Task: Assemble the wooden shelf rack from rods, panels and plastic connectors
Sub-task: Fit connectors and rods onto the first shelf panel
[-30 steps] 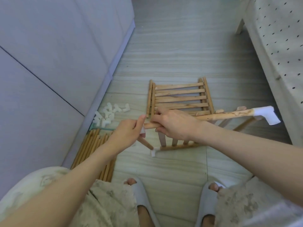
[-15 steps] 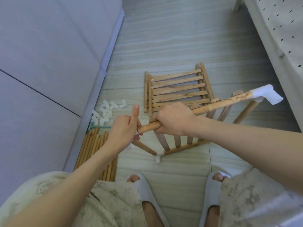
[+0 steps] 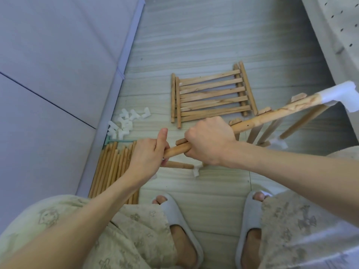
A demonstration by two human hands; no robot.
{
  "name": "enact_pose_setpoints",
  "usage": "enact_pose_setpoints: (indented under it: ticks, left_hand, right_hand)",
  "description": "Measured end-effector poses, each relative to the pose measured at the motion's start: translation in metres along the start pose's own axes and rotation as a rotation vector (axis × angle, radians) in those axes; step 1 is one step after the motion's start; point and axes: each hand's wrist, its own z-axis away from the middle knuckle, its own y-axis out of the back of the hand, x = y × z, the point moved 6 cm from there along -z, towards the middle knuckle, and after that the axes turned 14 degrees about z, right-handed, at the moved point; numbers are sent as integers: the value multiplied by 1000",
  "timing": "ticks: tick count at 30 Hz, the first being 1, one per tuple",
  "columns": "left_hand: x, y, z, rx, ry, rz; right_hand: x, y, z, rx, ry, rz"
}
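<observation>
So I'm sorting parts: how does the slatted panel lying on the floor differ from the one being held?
The floor panel lies flat, untouched, with no connector visible on it. The held panel is tilted off the floor, gripped by the right hand on its top rod, with a white connector on its far end. Both are wooden slats between rods.

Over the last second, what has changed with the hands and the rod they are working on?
The left hand has closed over the near end of the rod, thumb now raised; a second ago its fingertips only pinched there. The rod's far end, with its white connector, has tilted upward. The right hand still grips the rod. The flat panel, loose connectors and rod bundle lie as before.
</observation>
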Motion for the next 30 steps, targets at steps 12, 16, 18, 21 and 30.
enact_pose_setpoints:
  ticks: [12, 16, 18, 21, 30]
  left_hand:
    - [10, 17, -14, -293, 97, -42]
    - [8, 33, -3, -338, -52, -543]
    - [20, 35, -4, -235, -162, -784]
    - [31, 26, -7, -192, -282, -939]
    - [49, 67, -16, 191, 50, -314]
  right_hand:
    - [17, -11, -23, -9, -43, -94]
    - [21, -17, -28, -27, -86, -68]
    - [14, -16, -29, -17, -81, -66]
    - [6, -16, -31, -16, -86, -79]
    - [-1, -12, -26, 10, -115, -103]
